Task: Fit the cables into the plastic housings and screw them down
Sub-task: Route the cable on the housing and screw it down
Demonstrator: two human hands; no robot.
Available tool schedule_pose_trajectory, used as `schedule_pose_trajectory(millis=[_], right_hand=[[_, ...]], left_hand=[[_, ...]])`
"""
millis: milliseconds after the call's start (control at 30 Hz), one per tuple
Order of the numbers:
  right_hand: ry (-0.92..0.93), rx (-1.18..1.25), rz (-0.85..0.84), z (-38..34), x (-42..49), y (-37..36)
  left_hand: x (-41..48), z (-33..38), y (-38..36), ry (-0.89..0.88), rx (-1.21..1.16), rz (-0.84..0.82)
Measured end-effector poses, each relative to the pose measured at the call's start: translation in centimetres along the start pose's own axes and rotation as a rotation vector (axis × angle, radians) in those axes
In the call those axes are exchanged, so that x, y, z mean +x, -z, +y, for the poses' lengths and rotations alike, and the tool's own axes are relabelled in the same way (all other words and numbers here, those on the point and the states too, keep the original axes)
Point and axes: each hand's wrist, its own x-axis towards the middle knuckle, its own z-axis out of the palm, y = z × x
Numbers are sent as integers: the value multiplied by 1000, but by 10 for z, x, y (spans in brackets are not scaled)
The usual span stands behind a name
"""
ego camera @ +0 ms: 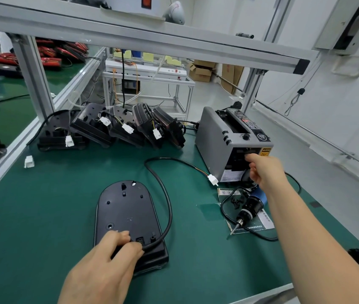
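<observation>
On the green counter [42, 216], your left hand [108, 260] grips the black cable [168, 205] at the near end of a flat black housing [125, 207]. Your right hand [262, 170], fingers curled, touches the front of the grey tape dispenser [213, 137]; whether it holds anything is unclear. White walls [338, 102] beyond.

**What the hands and edges conceal**

The left hand [108, 255], curled over the cable [167, 200], hides where it meets the near end of the housing [128, 207]. At the dark front of the tape dispenser [215, 137], the right hand [264, 170] masks its own fingertips, so a pinch cannot be confirmed. Its forearm covers the screwdriver [248, 210] at the blue rear. The dispenser's labels are too small to read
</observation>
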Motion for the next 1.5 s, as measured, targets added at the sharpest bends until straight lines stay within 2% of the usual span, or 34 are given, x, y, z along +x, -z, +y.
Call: schedule_pose_trajectory(millis=[133, 267, 400, 567, 700, 800, 867, 1000, 1100, 1167, 1233, 1300, 1500], right_hand=[[16, 32, 38, 2, -1, -3], [42, 62, 58, 5, -3, -4], [31, 65, 15, 7, -10, 3], [4, 32, -243, 7, -34, 5], [30, -93, -493, 9, -60, -7], [70, -169, -629, 9, -80, -23], [122, -239, -702, 9, -95, -36], [228, -435, -822, 16, -123, -68], [292, -527, -903, 20, -137, -92], [306, -550, -980, 18, -145, -107], [315, -586, -1057, 15, -153, -123], [316, -643, -1117, 14, -160, -137], [285, -799, -1246, 21, -171, -155]], left_hand=[[0, 0, 0, -9, 46, 8], [-1, -2, 0, -17, -24, 14], [-2, -5, 0, -17, -58, -5], [1, -10, 3, 1, -52, -100], [8, -13, 10, -2, -60, -205], [11, -17, 16, 59, -139, -252], [14, -22, 19, 133, -248, -255], [20, -33, 17, 402, -502, -209], [25, -52, 10, 600, -473, -16], [28, -67, 8, 672, -400, -5], [29, -76, 6, 697, -350, -87], [30, -76, 7, 685, -412, -149], [21, -76, 3, 673, -468, -252]])
